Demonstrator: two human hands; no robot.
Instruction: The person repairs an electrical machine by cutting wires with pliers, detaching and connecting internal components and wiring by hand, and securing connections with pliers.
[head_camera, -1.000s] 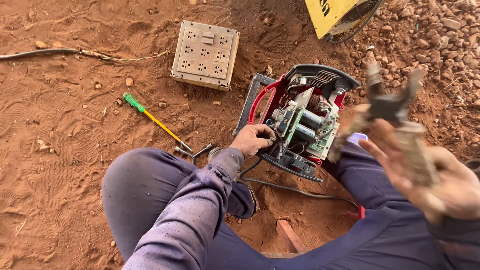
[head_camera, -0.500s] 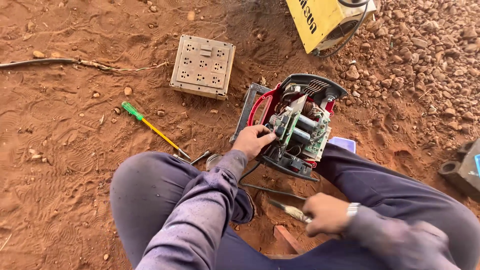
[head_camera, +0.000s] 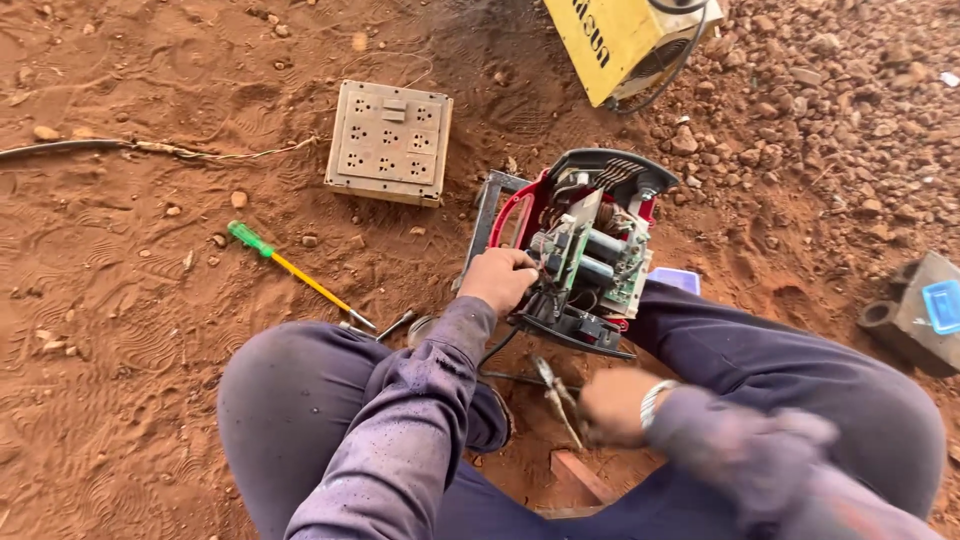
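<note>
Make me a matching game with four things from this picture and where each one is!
Things:
1. screwdriver
2. socket board
3. yellow machine
4. pliers

Places:
A. in the right hand, between the legs
B. top edge of the picture, on the stony ground
C. flat on the red dirt, left of the opened red device
D. on the dirt near the left knee, green handle pointing away

Pairs: 1-D, 2-C, 3-B, 4-A
</note>
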